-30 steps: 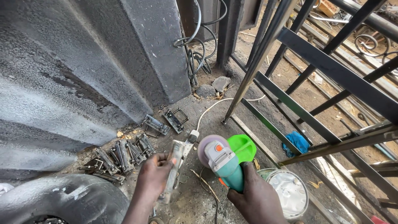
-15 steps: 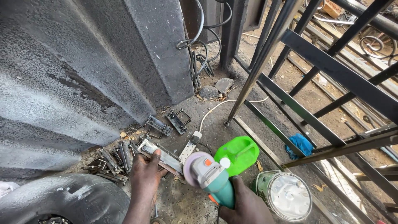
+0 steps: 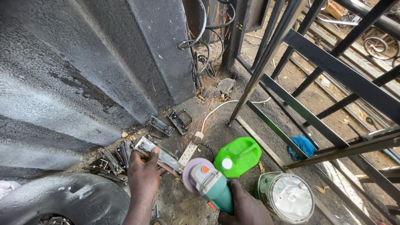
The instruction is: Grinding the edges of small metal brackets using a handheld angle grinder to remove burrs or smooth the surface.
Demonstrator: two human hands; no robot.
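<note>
In the head view, the person's left hand [image 3: 143,173] is pinching a flat metal bracket [image 3: 160,155], fingers curled under it and the thumb pressing on top near its left end, holding it just above the dusty ground. The right hand [image 3: 246,206] is wrapping closed around the teal body of an angle grinder [image 3: 208,183], whose disc is meeting the bracket's right end and throwing sparks up toward a white power strip [image 3: 189,151]. The bracket is looking stiff, thin and sharp-edged, probably heating near the cut, so a hold at the far end from the disc seems safest. The grinder is appearing fairly heavy and prone to kicking, best gripped around its body. A green jug [image 3: 241,154] is lying just beside the grinder, more brackets [image 3: 112,160] are piling up to the left, and a lidded tin [image 3: 287,198] is standing to the right.
</note>
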